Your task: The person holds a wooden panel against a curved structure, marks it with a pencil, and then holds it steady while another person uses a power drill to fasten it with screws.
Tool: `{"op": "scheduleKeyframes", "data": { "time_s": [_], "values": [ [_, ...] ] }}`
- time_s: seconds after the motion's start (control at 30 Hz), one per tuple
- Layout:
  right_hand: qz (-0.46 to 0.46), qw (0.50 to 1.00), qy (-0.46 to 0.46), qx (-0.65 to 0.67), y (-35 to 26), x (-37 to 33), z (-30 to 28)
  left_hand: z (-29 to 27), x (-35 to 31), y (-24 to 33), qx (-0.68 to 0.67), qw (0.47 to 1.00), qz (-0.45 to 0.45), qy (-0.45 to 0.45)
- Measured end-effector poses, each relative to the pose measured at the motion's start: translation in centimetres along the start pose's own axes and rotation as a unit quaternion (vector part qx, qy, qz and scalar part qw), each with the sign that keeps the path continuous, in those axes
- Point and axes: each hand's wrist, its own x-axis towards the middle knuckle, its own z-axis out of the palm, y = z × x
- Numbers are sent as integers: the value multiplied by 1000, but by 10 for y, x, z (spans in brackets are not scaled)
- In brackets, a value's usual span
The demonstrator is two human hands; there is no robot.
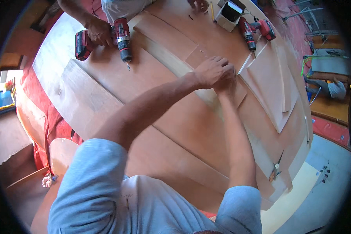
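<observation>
My two hands meet over the wooden panelling (199, 124), beyond the middle of the view. My left hand (211, 73) is closed, its fingers curled, and lies against my right hand (227, 84). The right hand is partly covered by the left and also looks closed. Whatever they grip, if anything, is hidden between them. Just left of them runs a pale wooden strip (160, 52). To their right lies a pointed stack of wooden boards (265, 82). A red and black cordless drill (248, 33) rests beyond them to the right.
At the far left, a co-worker's hand (99, 32) is on another red and black cordless drill (123, 41), its bit pointing toward me. A small open box (227, 21) and a pencil (212, 11) lie at the far edge. A pointed tool (276, 169) lies near the right edge.
</observation>
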Motion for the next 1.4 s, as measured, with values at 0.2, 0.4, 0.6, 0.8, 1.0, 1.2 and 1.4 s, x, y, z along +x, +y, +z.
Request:
{"op": "scheduleKeyframes", "data": {
  "time_s": [0.2, 0.4, 0.6, 0.8, 1.0, 1.2, 1.4],
  "values": [
    [44, 993, 40, 100, 12, 1, 12, 29, 21, -25, -30, 996, -80, -36],
    [48, 996, 44, 61, 10, 0, 6, 36, 20, -25, -34, 995, -96, 19],
    [58, 996, 25, 64, 7, 2, 6, 28, 21, -23, -43, 992, -117, -37],
    [57, 996, 28, 55, 4, 2, 1, 31, 21, -22, -43, 994, -95, 15],
    [11, 998, 51, 43, 3, 0, -2, 38, 20, -22, -51, 994, -99, 10],
    [23, 998, 29, 46, 8, 2, 6, 38, 20, -22, -14, 995, -89, 32],
    [52, 997, 26, 54, 12, 1, 11, 34, 22, -22, -27, 995, -101, 8]
  ]
}}
